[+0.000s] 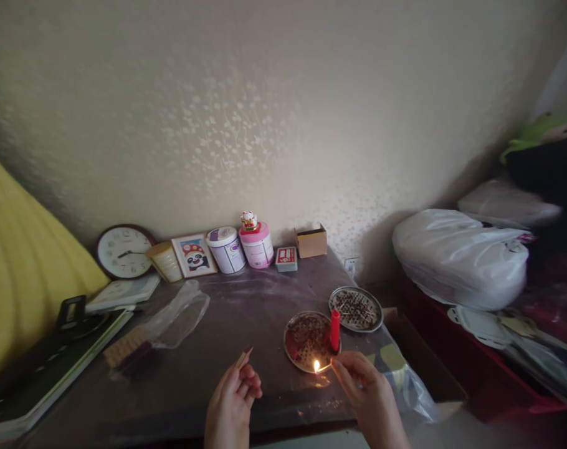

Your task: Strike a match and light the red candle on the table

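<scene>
My right hand [365,390] pinches a burning match [325,368] by its end; the flame [316,366] points left, over the near rim of a round metal tray [290,355]. Inside that tray lies dark red residue, and a red candle [334,330] stands upright at its right side. No flame shows on the candle. To the left, my left hand [234,393] is raised with curled fingers. Between its thumb and forefinger is a small flat brown piece [244,357], mostly hidden, its kind unclear.
A second metal tray [379,318] holds burnt matchsticks. Along the wall stand a clock [124,252], a panda picture [194,255], two tubs [226,251], a red-topped small box [286,259] and a cardboard box [312,243]. A plastic bag [183,315] lies left; white bags [461,259] sit right.
</scene>
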The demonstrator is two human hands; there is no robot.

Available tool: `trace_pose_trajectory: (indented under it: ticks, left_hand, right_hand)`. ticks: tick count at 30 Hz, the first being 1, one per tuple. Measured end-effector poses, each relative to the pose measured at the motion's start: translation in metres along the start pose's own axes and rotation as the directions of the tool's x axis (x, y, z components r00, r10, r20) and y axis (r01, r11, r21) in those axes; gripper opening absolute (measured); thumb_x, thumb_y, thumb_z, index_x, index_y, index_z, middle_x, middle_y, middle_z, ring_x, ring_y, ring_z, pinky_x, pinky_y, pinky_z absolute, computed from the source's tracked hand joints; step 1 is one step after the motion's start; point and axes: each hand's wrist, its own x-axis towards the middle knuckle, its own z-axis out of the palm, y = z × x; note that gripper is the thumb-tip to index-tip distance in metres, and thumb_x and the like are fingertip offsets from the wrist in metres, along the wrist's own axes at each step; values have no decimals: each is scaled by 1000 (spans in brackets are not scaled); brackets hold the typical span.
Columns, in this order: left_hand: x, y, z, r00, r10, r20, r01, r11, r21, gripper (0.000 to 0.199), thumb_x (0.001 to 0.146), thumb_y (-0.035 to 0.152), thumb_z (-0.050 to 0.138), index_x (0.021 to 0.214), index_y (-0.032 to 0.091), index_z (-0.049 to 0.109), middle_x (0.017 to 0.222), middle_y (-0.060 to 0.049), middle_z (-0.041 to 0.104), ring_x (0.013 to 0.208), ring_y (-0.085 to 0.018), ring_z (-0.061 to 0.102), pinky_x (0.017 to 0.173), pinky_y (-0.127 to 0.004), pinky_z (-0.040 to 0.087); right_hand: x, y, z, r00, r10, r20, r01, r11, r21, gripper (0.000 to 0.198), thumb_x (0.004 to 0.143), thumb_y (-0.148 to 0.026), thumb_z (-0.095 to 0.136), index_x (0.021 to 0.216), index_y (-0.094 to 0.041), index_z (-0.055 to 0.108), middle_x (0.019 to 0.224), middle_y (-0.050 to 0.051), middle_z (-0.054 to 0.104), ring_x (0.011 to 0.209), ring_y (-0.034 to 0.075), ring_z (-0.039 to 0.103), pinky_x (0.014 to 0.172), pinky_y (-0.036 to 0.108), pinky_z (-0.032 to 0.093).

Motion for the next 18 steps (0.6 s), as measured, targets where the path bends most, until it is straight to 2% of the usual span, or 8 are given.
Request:
trace_pose_trajectory:
  ticks: [12, 18]
  left_hand:
    - [0, 1, 2, 1000, -9, -6, 9, 1000, -10, 51, 41, 46, 90, 82, 17, 79, 62, -4, 66, 58, -16, 59, 50, -27, 49]
    - [1, 2, 3, 999, -16, -29, 16, 999, -28, 53, 37, 45, 91, 81, 17, 79, 62, -4, 66, 57, -16, 59, 49, -26, 50]
  right_hand:
    - [0, -1, 3, 999, 37, 38, -37, 999, 10, 32, 88, -46, 56, 75, -21, 70, 72, 1, 72, 66, 17, 68, 60, 20, 51]
    - [-1, 3, 6, 999, 28, 46, -26, 998, -52, 26, 88, -42, 57, 77, -22, 70, 71, 0, 72, 65, 18, 68, 60, 22, 50]
